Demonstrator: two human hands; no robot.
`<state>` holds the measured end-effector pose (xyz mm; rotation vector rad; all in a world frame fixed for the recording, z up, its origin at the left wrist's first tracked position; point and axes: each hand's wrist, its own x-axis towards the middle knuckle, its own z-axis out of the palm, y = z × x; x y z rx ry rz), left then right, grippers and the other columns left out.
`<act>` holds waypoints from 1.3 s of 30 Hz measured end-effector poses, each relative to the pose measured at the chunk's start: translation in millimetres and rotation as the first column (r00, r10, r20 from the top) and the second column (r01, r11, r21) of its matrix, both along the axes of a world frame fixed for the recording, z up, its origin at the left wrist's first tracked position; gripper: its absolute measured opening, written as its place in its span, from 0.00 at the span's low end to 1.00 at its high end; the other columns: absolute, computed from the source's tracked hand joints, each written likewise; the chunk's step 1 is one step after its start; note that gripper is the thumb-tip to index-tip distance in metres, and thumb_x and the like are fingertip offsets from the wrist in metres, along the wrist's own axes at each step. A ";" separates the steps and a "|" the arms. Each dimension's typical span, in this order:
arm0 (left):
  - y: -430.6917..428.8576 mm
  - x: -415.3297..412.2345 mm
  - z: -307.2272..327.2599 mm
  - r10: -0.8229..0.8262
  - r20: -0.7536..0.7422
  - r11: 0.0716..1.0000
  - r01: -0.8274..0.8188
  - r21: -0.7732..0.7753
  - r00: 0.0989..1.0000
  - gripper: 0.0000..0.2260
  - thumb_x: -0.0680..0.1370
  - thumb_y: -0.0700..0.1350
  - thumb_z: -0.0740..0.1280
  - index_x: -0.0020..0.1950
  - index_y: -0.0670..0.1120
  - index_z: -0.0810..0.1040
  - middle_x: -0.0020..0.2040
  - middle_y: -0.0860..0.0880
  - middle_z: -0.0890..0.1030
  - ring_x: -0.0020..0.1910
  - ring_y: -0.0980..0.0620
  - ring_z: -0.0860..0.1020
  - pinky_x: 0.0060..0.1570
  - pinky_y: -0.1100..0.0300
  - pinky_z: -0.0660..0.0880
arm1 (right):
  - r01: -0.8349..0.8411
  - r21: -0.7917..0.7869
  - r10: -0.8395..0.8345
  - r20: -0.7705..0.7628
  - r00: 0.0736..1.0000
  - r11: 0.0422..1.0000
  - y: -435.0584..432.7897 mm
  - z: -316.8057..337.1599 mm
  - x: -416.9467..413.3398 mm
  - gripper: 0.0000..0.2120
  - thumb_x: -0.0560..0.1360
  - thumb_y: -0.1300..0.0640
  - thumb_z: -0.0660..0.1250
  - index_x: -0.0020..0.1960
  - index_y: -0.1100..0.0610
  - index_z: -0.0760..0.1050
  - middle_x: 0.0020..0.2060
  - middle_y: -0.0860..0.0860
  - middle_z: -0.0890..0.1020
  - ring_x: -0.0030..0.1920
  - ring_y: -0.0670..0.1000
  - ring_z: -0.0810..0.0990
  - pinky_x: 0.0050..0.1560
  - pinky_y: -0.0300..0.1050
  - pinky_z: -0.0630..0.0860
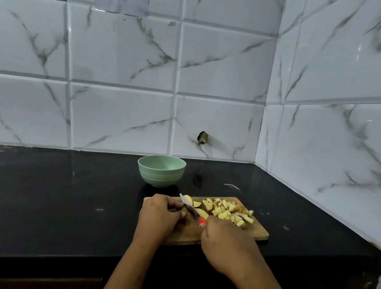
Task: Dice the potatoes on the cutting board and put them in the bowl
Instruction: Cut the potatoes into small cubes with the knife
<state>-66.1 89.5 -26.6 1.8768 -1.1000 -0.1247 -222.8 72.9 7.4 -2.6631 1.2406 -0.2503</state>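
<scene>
most potato dice sit piled on the wooden cutting board; green bowl behind looks empty. my left hand curls onto the last potato chunk, right hand wraps the orange-handled knife. chunk's likely firm and wet-slick: pin it flat side down, fingertips tucked.

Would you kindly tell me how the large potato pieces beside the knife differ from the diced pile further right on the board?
The large potato pieces are few, long wedges; the diced pile is many small cubes. The wedges lie beside the knife, near the left hand; the pile lies apart, untouched. Both are pale yellow and rest on the cutting board.
</scene>
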 end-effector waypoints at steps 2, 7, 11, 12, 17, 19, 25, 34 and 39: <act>-0.7 0.7 -0.9 -0.011 0.004 1.000 0.011 -0.009 1.000 0.09 0.73 0.43 0.72 0.52 0.52 0.83 0.52 0.55 0.82 0.46 0.62 0.75 0.45 0.70 0.70 | 0.001 -0.007 -0.002 -0.033 0.999 1.000 3.2 -0.2 1.9 0.13 0.82 0.52 0.52 0.60 0.54 0.70 0.53 0.51 0.78 0.50 0.50 0.78 0.43 0.44 0.70; -3.0 3.1 -2.6 -0.015 0.032 1.000 0.015 -0.009 0.999 0.10 0.74 0.43 0.72 0.54 0.51 0.83 0.52 0.56 0.82 0.42 0.64 0.72 0.39 0.74 0.66 | 0.045 0.009 -0.043 -0.138 0.989 0.999 7.8 1.2 11.6 0.14 0.80 0.57 0.57 0.65 0.54 0.67 0.53 0.51 0.78 0.43 0.50 0.73 0.42 0.45 0.69; -3.5 4.2 -1.9 -0.012 0.041 1.000 0.012 0.008 0.999 0.10 0.74 0.43 0.72 0.54 0.50 0.82 0.53 0.55 0.81 0.47 0.64 0.71 0.48 0.69 0.66 | 0.078 0.077 -0.060 -0.212 0.975 0.994 1.6 5.5 23.1 0.16 0.78 0.57 0.60 0.65 0.54 0.67 0.54 0.51 0.78 0.51 0.52 0.77 0.43 0.46 0.69; -3.7 4.7 -1.9 -0.009 0.041 1.000 0.009 0.002 0.999 0.10 0.73 0.43 0.72 0.54 0.50 0.83 0.53 0.55 0.81 0.48 0.63 0.71 0.48 0.68 0.66 | 0.075 0.078 -0.056 -0.225 0.973 0.994 -1.3 6.5 27.5 0.16 0.78 0.57 0.61 0.66 0.55 0.67 0.56 0.52 0.78 0.53 0.53 0.77 0.44 0.46 0.69; -2.6 3.3 -1.9 0.009 0.019 1.000 -0.010 0.005 1.000 0.08 0.73 0.42 0.73 0.50 0.51 0.84 0.52 0.53 0.81 0.54 0.58 0.74 0.50 0.66 0.68 | 0.072 0.165 -0.003 -0.381 0.924 0.984 -7.1 22.7 49.6 0.26 0.78 0.57 0.63 0.74 0.51 0.60 0.69 0.54 0.69 0.68 0.58 0.69 0.63 0.52 0.68; -2.9 3.2 -3.1 0.023 0.005 1.000 -0.023 -0.004 1.000 0.08 0.72 0.42 0.73 0.50 0.51 0.84 0.53 0.52 0.81 0.57 0.55 0.75 0.53 0.64 0.70 | 0.059 0.163 0.007 -0.379 0.925 0.985 -7.4 24.8 51.6 0.25 0.79 0.57 0.62 0.74 0.51 0.61 0.69 0.54 0.69 0.68 0.57 0.68 0.64 0.52 0.68; -0.8 -0.5 -3.0 0.057 0.015 0.998 -0.057 -0.018 0.998 0.09 0.73 0.44 0.72 0.53 0.51 0.83 0.52 0.54 0.80 0.52 0.57 0.76 0.54 0.62 0.73 | 0.112 0.131 -0.062 -0.338 0.939 0.985 -0.2 6.0 27.4 0.16 0.78 0.56 0.62 0.66 0.55 0.70 0.60 0.53 0.76 0.59 0.54 0.75 0.49 0.47 0.70; 3.1 -1.9 0.3 0.035 0.072 0.999 -0.034 -0.014 0.997 0.08 0.73 0.45 0.72 0.51 0.52 0.81 0.46 0.57 0.78 0.45 0.61 0.75 0.47 0.65 0.70 | 0.011 0.192 0.003 -0.073 0.997 0.981 -27.8 3.5 -12.7 0.16 0.82 0.46 0.50 0.45 0.53 0.71 0.38 0.48 0.73 0.41 0.49 0.73 0.42 0.46 0.69; 2.2 -2.2 -0.5 0.026 0.047 1.000 -0.026 -0.014 0.999 0.08 0.72 0.48 0.72 0.51 0.53 0.79 0.47 0.58 0.77 0.45 0.62 0.74 0.46 0.65 0.70 | 0.042 0.128 -0.049 0.047 0.998 0.991 -33.5 -0.3 -7.6 0.14 0.81 0.45 0.51 0.57 0.53 0.67 0.48 0.50 0.77 0.47 0.51 0.77 0.42 0.47 0.70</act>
